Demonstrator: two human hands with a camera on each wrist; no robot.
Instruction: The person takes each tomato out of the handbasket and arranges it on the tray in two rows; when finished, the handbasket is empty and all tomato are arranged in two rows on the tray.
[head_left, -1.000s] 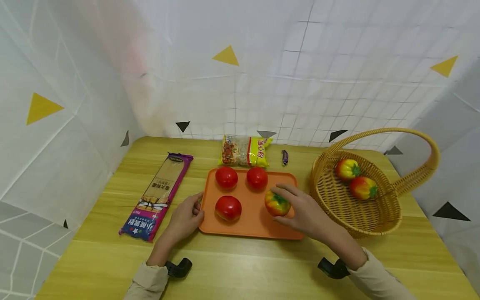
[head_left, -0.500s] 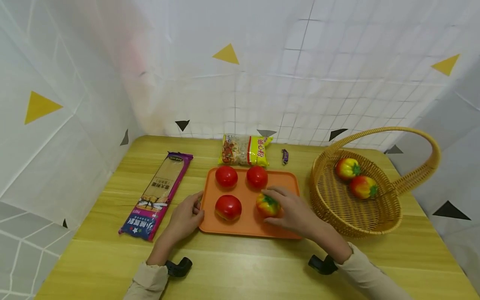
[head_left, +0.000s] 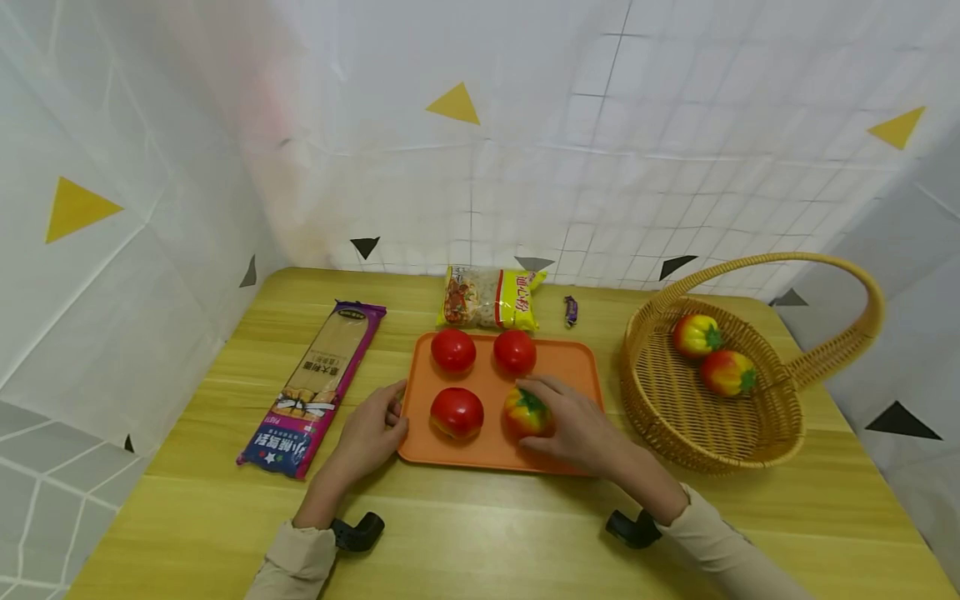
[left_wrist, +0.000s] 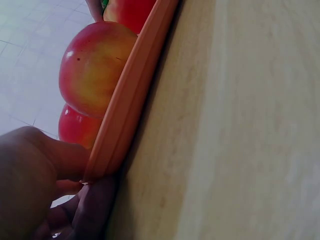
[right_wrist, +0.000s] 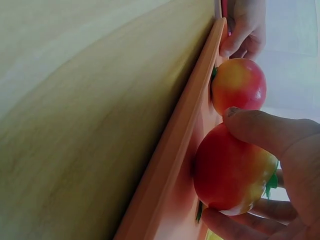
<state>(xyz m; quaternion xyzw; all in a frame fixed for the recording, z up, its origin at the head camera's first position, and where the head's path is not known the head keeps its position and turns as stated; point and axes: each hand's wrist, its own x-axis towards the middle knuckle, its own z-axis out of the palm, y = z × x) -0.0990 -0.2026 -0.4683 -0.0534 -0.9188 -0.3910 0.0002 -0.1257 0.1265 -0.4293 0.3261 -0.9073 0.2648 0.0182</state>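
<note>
An orange tray (head_left: 495, 454) lies on the table, and my left hand (head_left: 372, 427) pinches its left rim. In the left wrist view the thumb (left_wrist: 70, 159) lies at the rim's edge, with fingers under it. My right hand (head_left: 573, 423) holds a glossy red-and-yellow fruit (head_left: 521, 414) with a green top, low over the right part of the tray. Thumb and fingers are on opposite sides of that fruit (right_wrist: 230, 172) in the right wrist view. On the tray sit a red fruit (head_left: 457, 414) at front left and two more red fruits (head_left: 453, 350) along the back.
To the right stands a wicker basket (head_left: 637, 417) with a tall handle, holding two red-and-yellow fruits (head_left: 726, 372). A pack of spaghetti (head_left: 318, 387) lies at left. Behind the tray are a yellow pasta bag (head_left: 491, 298) and a small purple wrapped candy (head_left: 571, 311).
My right hand has moved left over the tray with the fruit, closer to the front-left red fruit. My left hand has stayed at the tray's rim.
</note>
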